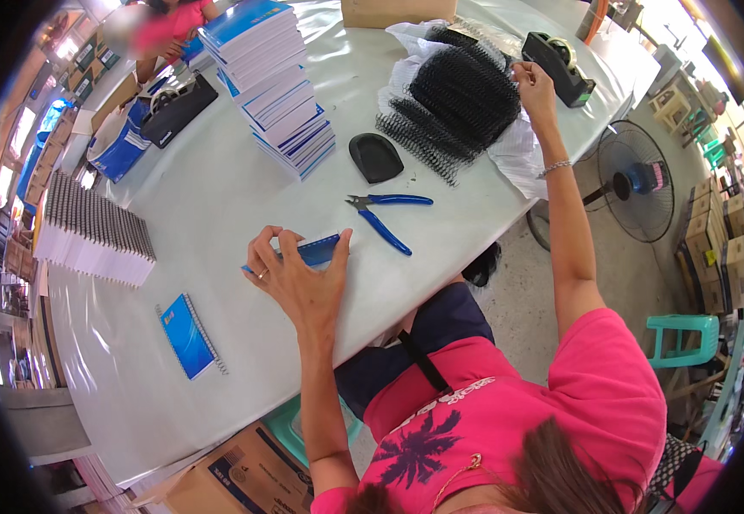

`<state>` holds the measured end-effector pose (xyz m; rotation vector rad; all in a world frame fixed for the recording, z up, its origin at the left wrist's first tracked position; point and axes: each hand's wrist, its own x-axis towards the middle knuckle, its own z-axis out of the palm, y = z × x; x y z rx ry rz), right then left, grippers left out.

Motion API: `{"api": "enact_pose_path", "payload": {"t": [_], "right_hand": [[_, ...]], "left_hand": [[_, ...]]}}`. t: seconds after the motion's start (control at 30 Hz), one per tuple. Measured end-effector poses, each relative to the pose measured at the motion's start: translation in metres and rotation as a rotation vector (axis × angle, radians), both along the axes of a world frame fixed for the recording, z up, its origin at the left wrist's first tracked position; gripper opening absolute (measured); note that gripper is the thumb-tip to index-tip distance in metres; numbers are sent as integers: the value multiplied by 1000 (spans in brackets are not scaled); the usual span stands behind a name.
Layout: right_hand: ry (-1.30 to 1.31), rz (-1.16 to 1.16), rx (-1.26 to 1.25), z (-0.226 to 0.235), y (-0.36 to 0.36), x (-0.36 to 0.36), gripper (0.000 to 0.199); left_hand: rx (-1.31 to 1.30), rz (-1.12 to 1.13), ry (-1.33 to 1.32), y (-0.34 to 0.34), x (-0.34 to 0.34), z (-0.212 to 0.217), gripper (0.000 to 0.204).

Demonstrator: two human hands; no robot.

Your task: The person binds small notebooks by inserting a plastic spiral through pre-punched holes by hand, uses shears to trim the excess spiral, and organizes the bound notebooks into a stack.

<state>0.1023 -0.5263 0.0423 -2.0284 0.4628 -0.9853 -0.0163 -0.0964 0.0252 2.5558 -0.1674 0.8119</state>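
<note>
My left hand grips a small blue-covered notebook on edge over the table, thumb at one end and fingers at the other; the palm hides part of it. My right hand reaches far right, fingertips pinched at the edge of a pile of black spiral binding coils lying on white wrapping. It seems to pinch a coil end, though the fingers cover most of it. Blue-handled cutting pliers lie with jaws apart between my hands. Beyond them sits a black, rounded, shallow object.
A tall stack of blue-covered booklets stands ahead. To the left are a stack of coil-bound notebooks and a single blue coil-bound notebook. Black tape dispensers stand on both sides. A fan stands beyond the right edge; another person sits opposite.
</note>
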Motion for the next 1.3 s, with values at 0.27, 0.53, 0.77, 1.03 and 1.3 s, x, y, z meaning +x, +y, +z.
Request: {"api": "enact_pose_path", "payload": {"t": [0.27,0.53,0.77,1.03,1.3], "right_hand": [[-364,862,816,40,62,-27,28],[204,1179,284,50,195,-63,26],[427,1152,11,19,240,-87,18],[343,1030,-4,19,247,-93,18],[224,1106,63,5,254,-97,19]], "left_hand": [[28,30,-20,2,5,-8,49],[24,25,-25,4,7,-10,47],[30,39,-20,0,6,-8,44],[-3,4,-9,2,8,-12,46],[34,32,23,1,5,-7,45]]}}
